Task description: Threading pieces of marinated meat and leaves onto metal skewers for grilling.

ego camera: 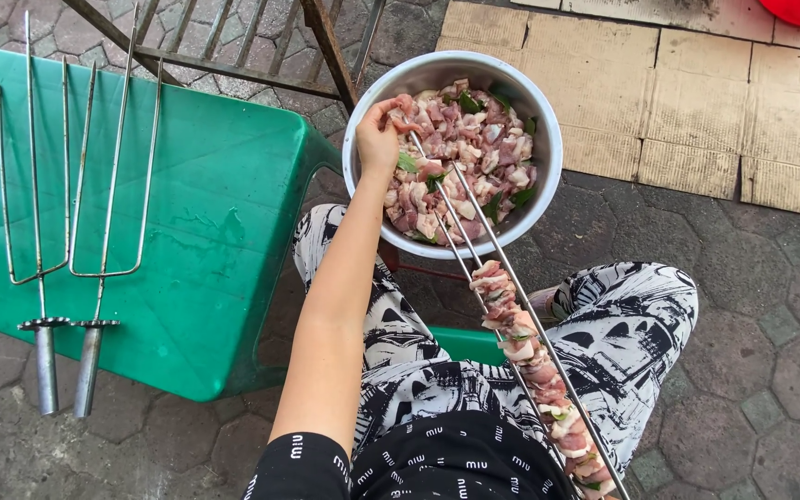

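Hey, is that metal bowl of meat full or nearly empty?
Fairly full. The metal bowl holds raw meat pieces heaped across most of its inside, with green leaves mixed in. The left hand reaches into it.

No sealed packages, labels, signs or screens show here. The only packaging material is flattened cardboard (659,93), tan and brown, opened into rectangular panels with fold lines and lying flat on the paved ground at the far right of the scene.
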